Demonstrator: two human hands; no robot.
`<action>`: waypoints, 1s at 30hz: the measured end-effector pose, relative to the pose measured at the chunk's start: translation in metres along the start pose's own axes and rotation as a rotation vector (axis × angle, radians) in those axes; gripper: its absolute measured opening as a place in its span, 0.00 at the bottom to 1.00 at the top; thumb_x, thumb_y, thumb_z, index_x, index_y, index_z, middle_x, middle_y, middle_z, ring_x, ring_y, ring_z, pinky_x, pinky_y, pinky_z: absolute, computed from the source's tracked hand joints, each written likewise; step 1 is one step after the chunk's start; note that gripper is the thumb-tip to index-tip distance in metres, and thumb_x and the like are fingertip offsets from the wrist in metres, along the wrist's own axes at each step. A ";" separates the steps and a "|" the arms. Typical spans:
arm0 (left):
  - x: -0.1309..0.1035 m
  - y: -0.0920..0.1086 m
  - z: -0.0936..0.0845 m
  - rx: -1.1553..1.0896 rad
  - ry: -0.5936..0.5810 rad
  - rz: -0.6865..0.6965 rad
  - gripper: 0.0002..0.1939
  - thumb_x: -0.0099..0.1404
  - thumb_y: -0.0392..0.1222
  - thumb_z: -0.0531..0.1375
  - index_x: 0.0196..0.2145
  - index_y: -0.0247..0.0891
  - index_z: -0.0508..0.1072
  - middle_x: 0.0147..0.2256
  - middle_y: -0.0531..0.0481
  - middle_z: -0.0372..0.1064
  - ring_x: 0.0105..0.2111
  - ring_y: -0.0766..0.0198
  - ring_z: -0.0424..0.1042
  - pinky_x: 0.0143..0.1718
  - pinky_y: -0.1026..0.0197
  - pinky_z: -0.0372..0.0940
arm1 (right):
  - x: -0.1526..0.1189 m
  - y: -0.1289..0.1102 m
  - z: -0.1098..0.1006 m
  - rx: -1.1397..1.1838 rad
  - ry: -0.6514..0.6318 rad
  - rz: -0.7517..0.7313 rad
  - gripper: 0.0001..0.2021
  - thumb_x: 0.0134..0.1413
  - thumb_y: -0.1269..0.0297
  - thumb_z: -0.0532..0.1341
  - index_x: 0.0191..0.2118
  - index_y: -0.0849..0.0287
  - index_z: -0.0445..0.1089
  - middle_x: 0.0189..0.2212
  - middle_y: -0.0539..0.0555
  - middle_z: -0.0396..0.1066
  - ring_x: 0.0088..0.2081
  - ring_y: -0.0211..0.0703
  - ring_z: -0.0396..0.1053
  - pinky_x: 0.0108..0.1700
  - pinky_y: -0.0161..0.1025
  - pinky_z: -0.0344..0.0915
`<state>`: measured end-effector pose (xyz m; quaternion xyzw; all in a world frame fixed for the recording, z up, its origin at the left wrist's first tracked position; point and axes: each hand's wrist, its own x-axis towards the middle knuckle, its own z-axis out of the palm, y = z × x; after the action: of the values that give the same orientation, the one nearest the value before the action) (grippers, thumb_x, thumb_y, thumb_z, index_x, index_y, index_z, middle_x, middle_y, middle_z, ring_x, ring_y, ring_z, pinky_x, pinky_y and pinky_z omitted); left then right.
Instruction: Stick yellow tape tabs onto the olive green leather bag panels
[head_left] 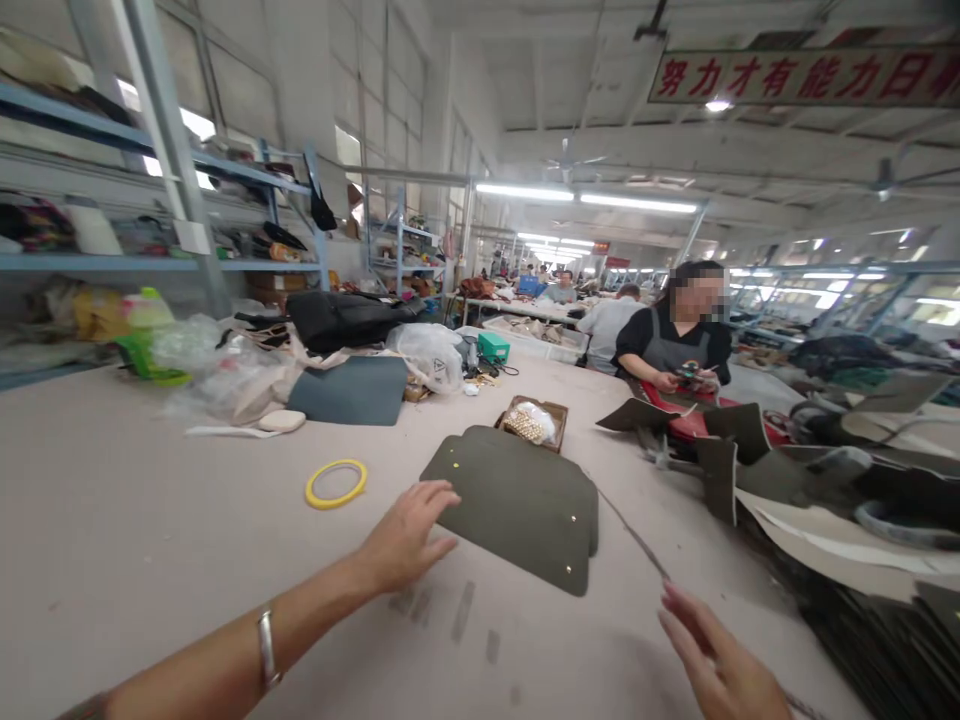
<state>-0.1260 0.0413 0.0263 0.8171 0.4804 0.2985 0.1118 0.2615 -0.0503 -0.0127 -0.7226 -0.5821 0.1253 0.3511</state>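
A dark olive panel [517, 500] with rounded corners lies flat on the table, with small gold-coloured studs near its right end and a yellow dot near its left end. My left hand [409, 535] is open beside the panel's left edge, thumb apart from the fingers; whether the fingertips touch it I cannot tell. Lower right, my right hand [724, 655] has its fingers stretched out and appears to hold nothing. A thin dark line or cord [634, 535] runs from the panel's right side to that hand and shows again below it.
A roll of yellow tape [336, 484] lies left of the panel. Behind it sits a small box [553, 420] of gold-coloured pieces. Stacked dark panels [862, 610] crowd the right edge. Plastic bags [427, 355] and a slate-blue sheet [349, 390] lie at the back; a co-worker [679, 330] works across the table.
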 end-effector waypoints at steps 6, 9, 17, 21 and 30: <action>0.111 -0.035 0.019 0.067 0.043 -0.116 0.37 0.54 0.56 0.64 0.58 0.39 0.62 0.61 0.36 0.55 0.62 0.44 0.52 0.63 0.45 0.47 | 0.139 -0.083 0.060 -0.182 -0.069 -0.160 0.28 0.64 0.53 0.44 0.61 0.67 0.55 0.55 0.63 0.66 0.56 0.50 0.65 0.57 0.45 0.60; 0.128 -0.044 0.030 0.136 0.026 -0.034 0.41 0.52 0.58 0.65 0.59 0.37 0.60 0.63 0.36 0.51 0.63 0.42 0.47 0.64 0.42 0.42 | 0.187 -0.095 0.092 -0.238 -0.085 -0.116 0.31 0.63 0.52 0.47 0.64 0.70 0.49 0.55 0.66 0.66 0.55 0.53 0.66 0.56 0.45 0.60; 0.114 -0.035 0.076 0.319 -0.069 0.283 0.43 0.57 0.71 0.53 0.61 0.40 0.58 0.64 0.38 0.50 0.64 0.46 0.47 0.64 0.42 0.40 | 0.215 -0.099 0.139 -0.417 0.026 -0.082 0.34 0.61 0.41 0.45 0.62 0.63 0.50 0.44 0.68 0.72 0.46 0.61 0.71 0.48 0.51 0.62; 0.108 -0.040 0.081 0.308 -0.073 0.318 0.44 0.58 0.71 0.52 0.61 0.39 0.59 0.64 0.37 0.49 0.65 0.46 0.46 0.64 0.43 0.40 | 0.207 -0.104 0.142 -0.533 0.070 0.001 0.34 0.61 0.39 0.40 0.59 0.64 0.55 0.38 0.67 0.74 0.41 0.59 0.73 0.43 0.49 0.64; 0.058 -0.035 0.064 0.223 -0.181 0.246 0.44 0.58 0.73 0.49 0.62 0.41 0.58 0.64 0.38 0.48 0.65 0.45 0.46 0.63 0.41 0.43 | 0.175 -0.106 0.144 -0.571 -0.164 -0.142 0.33 0.60 0.38 0.39 0.36 0.56 0.74 0.33 0.63 0.77 0.39 0.55 0.74 0.39 0.44 0.64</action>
<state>-0.0917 0.1154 -0.0188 0.9005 0.3950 0.1802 0.0261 0.1479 0.1726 -0.0071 -0.7372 -0.6692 -0.0102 0.0931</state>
